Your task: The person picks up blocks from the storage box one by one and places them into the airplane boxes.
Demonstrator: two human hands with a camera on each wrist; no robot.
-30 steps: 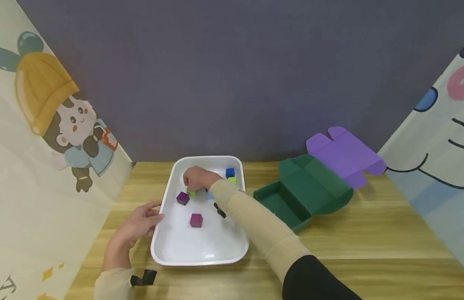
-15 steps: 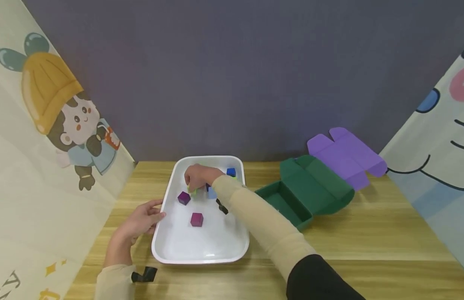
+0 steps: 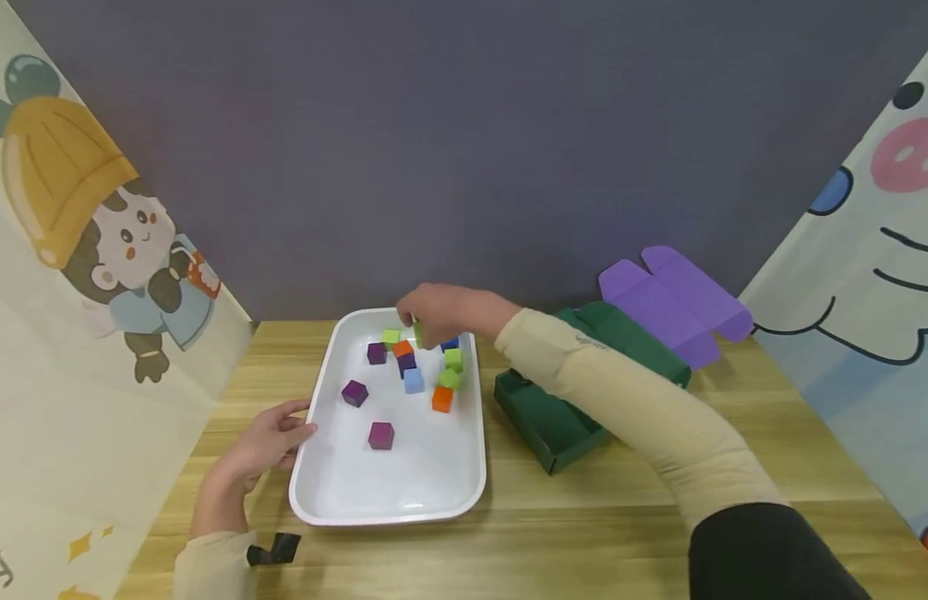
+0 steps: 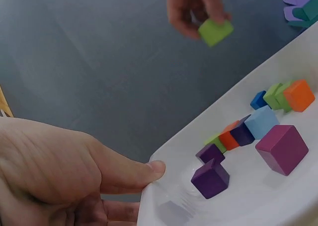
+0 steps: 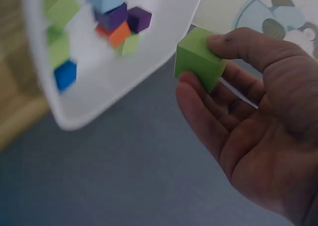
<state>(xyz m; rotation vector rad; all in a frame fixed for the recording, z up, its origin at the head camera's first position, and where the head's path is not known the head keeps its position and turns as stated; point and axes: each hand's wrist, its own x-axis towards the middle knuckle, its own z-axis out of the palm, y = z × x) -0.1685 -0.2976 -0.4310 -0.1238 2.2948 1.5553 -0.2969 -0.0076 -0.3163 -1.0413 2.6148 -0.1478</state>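
Observation:
My right hand (image 3: 450, 315) is raised over the far end of the white tray (image 3: 414, 475), pinching a light green cube (image 5: 198, 59) between thumb and fingertips. The right wrist view shows the cube clear of the tray's far rim. At the tray's left side my left hand (image 3: 263, 442) grips the rim, its thumb (image 4: 157, 169) on top and the other fingers outside below. Inside lie purple cubes (image 3: 354, 393), a magenta cube (image 3: 381, 435), a light blue cube (image 3: 413, 381), orange cubes (image 3: 443, 399), more green cubes (image 3: 453, 360) and a dark blue cube (image 4: 259, 100).
Right of the tray stands a green box (image 3: 549, 437) with its lid folded back, partly hidden behind my right forearm. A purple unfolded box (image 3: 662, 304) lies behind it near the grey wall (image 3: 464, 150). Everything stands on a wooden table (image 3: 644, 533).
My right hand has lifted out of the tray with the green cube and moved right and away from me. Cubes formerly under the forearm now show. My left hand keeps its grip on the rim.

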